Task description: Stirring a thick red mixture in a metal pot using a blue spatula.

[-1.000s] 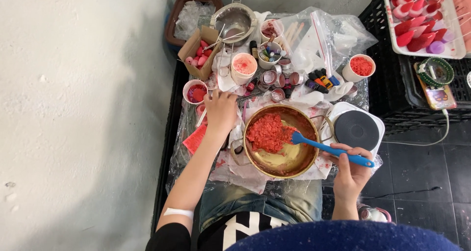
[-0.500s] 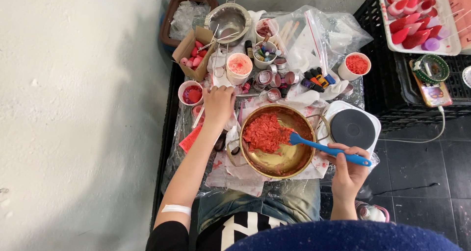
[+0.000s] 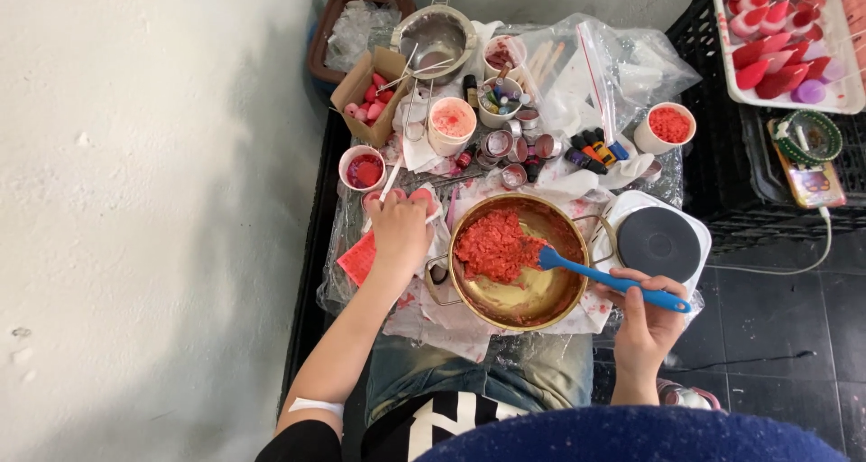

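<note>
Red crumbled wax (image 3: 494, 245) lies heaped on the left half of a brass-coloured pot (image 3: 516, 260), which sits on the plastic-covered surface (image 3: 631, 60) just in front of the person. The right hand (image 3: 648, 322) is closed around the handle of a blue spatula (image 3: 613, 281), whose blade rests against the right edge of the heap; bare metal shows in the pot's lower right part. The left hand (image 3: 399, 232) lies palm down on the surface just left of the pot, fingers curled over a small pink piece (whether it truly clamps it I cannot tell), close below a small white cup (image 3: 363, 168) of red material.

Against the views from a second ago, little has shifted: the spatula blade sits at the same edge of the heap, the heap keeps its shape, and the left hand has stayed where it was beside the pot. Only the head camera has moved a little. My reading is that the stirring has paused rather than progressed.

A black round hotplate (image 3: 658, 244) stands just right of the pot, apart from it. Further back are a cardboard box (image 3: 372, 90) of pink pieces, another cup (image 3: 666, 127) of red crumbs and a tray (image 3: 783, 38) of red moulded shapes.
</note>
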